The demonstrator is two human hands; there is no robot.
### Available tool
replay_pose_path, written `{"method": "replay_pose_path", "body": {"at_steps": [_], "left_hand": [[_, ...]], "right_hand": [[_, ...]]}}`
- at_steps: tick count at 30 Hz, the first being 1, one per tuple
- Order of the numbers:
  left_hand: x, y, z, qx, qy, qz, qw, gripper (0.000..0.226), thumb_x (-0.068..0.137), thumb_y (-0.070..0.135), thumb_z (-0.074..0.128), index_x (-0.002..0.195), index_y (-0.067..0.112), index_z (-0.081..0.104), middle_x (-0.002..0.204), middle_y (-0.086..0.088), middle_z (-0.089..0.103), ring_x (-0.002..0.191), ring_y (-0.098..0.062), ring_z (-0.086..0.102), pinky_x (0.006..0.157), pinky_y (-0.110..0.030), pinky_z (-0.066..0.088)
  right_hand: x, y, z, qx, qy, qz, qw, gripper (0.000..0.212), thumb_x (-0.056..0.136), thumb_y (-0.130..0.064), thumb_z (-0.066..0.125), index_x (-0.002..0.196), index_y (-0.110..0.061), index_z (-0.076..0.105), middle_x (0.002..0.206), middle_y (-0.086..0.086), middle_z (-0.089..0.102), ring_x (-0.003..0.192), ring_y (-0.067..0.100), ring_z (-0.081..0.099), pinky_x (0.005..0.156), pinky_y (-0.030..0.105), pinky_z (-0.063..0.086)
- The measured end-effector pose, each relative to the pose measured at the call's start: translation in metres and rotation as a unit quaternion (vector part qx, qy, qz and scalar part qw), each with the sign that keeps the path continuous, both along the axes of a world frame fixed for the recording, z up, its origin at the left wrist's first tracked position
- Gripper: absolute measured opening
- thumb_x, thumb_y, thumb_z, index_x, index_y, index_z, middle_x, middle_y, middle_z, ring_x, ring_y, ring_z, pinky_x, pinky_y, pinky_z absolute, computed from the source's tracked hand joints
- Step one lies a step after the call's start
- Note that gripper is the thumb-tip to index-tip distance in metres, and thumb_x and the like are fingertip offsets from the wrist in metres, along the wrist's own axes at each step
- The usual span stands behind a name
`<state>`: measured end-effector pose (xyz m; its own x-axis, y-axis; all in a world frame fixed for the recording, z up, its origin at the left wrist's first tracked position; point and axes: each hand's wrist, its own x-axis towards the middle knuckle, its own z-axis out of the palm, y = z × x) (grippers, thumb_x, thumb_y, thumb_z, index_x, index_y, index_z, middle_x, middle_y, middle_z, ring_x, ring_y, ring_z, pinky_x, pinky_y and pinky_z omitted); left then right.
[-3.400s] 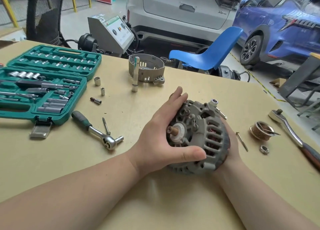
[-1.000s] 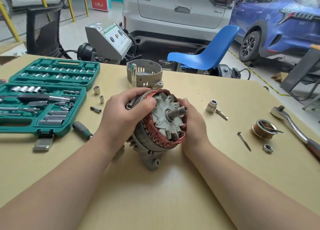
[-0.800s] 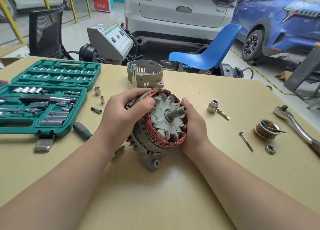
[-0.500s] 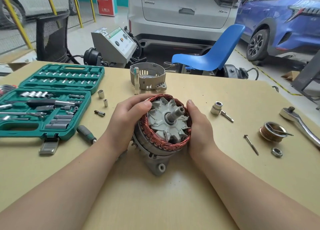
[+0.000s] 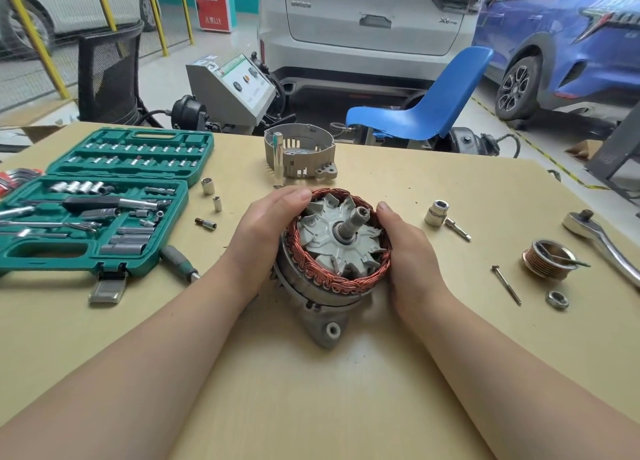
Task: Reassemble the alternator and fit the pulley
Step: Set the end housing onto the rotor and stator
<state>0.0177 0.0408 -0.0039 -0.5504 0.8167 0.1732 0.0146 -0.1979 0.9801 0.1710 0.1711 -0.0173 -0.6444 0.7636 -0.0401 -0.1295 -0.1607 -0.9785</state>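
The half-built alternator (image 5: 332, 251) sits on the table in front of me, copper windings, grey fan and steel shaft facing up, a mounting ear toward me. My left hand (image 5: 266, 231) grips its left side, thumb curled over the winding rim. My right hand (image 5: 405, 248) cups the right side with the thumb on the rim. The grey front housing (image 5: 301, 154) stands apart at the back of the table. The grooved pulley (image 5: 547, 258) lies to the right with a nut (image 5: 557, 299) beside it.
An open green socket case (image 5: 93, 203) fills the left. Loose sockets (image 5: 207, 186), a bit (image 5: 205, 223) and a green-handled ratchet (image 5: 178, 260) lie between case and alternator. On the right are a socket (image 5: 437, 212), a long bolt (image 5: 506, 284) and a chrome ratchet (image 5: 602, 245).
The alternator was flipped from rear cover up to windings and shaft up, then tilted more upright and set on the table. Both hands stay on its sides.
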Motion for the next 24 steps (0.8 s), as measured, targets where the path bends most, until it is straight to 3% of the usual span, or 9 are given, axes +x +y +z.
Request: {"method": "replay_pose_path", "body": {"at_steps": [3, 5, 7, 10, 13, 19, 24], "left_hand": [[0.001, -0.001, 0.001, 0.004, 0.004, 0.013, 1.0, 0.048, 0.092, 0.044, 0.063, 0.128, 0.014, 0.075, 0.121, -0.008, 0.08, 0.115, -0.027, 0.076, 0.093, -0.034, 0.063], [0.001, -0.001, 0.001, 0.007, 0.005, 0.017, 1.0, 0.043, 0.095, 0.038, 0.06, 0.126, 0.015, 0.076, 0.12, -0.008, 0.08, 0.113, -0.026, 0.077, 0.089, -0.029, 0.063], [0.001, -0.002, 0.002, 0.004, 0.003, 0.018, 1.0, 0.042, 0.094, 0.037, 0.06, 0.125, 0.015, 0.077, 0.119, -0.008, 0.08, 0.112, -0.027, 0.077, 0.091, -0.033, 0.063], [0.002, -0.002, 0.002, -0.007, 0.001, 0.017, 1.0, 0.044, 0.093, 0.036, 0.06, 0.126, 0.013, 0.076, 0.119, -0.011, 0.08, 0.113, -0.031, 0.076, 0.1, -0.046, 0.06], [0.003, -0.001, 0.002, -0.009, -0.001, 0.022, 1.0, 0.045, 0.093, 0.034, 0.059, 0.127, 0.009, 0.075, 0.12, -0.015, 0.079, 0.115, -0.035, 0.075, 0.106, -0.054, 0.057], [0.003, -0.001, 0.002, -0.01, -0.003, 0.027, 1.0, 0.046, 0.093, 0.033, 0.058, 0.127, 0.007, 0.074, 0.12, -0.019, 0.078, 0.116, -0.038, 0.074, 0.108, -0.062, 0.054], [0.004, -0.001, 0.002, -0.011, -0.001, 0.032, 0.999, 0.047, 0.092, 0.034, 0.058, 0.126, 0.007, 0.075, 0.119, -0.018, 0.079, 0.115, -0.039, 0.074, 0.107, -0.062, 0.054]], "right_hand": [[0.004, 0.0, 0.002, 0.039, 0.008, -0.008, 0.999, 0.044, 0.098, -0.044, 0.06, 0.11, -0.007, 0.08, 0.11, 0.016, 0.079, 0.107, 0.035, 0.075, 0.102, 0.058, 0.055], [0.008, -0.002, 0.004, 0.102, 0.018, -0.035, 0.994, 0.033, 0.098, -0.036, 0.061, 0.11, -0.012, 0.08, 0.109, 0.007, 0.08, 0.107, 0.025, 0.075, 0.095, 0.045, 0.06], [0.014, -0.003, 0.008, 0.188, 0.039, -0.077, 0.978, 0.025, 0.096, -0.032, 0.063, 0.111, -0.02, 0.079, 0.11, -0.001, 0.079, 0.109, 0.016, 0.072, 0.092, 0.03, 0.057], [0.02, -0.007, 0.011, 0.333, 0.063, -0.073, 0.938, 0.025, 0.098, -0.03, 0.062, 0.115, -0.019, 0.076, 0.118, -0.001, 0.074, 0.121, 0.024, 0.065, 0.102, 0.037, 0.05], [0.018, -0.014, 0.011, 0.421, 0.05, -0.046, 0.904, 0.025, 0.096, -0.025, 0.066, 0.114, -0.011, 0.077, 0.118, 0.004, 0.07, 0.119, 0.026, 0.064, 0.099, 0.031, 0.049], [0.013, -0.02, 0.012, 0.43, 0.036, -0.033, 0.902, 0.019, 0.096, -0.019, 0.069, 0.11, -0.012, 0.079, 0.121, 0.0, 0.066, 0.122, 0.026, 0.061, 0.102, 0.032, 0.049], [0.011, -0.024, 0.013, 0.4, 0.032, -0.044, 0.915, 0.013, 0.093, -0.021, 0.073, 0.102, -0.016, 0.079, 0.12, -0.004, 0.068, 0.121, 0.021, 0.063, 0.097, 0.022, 0.048]]}}
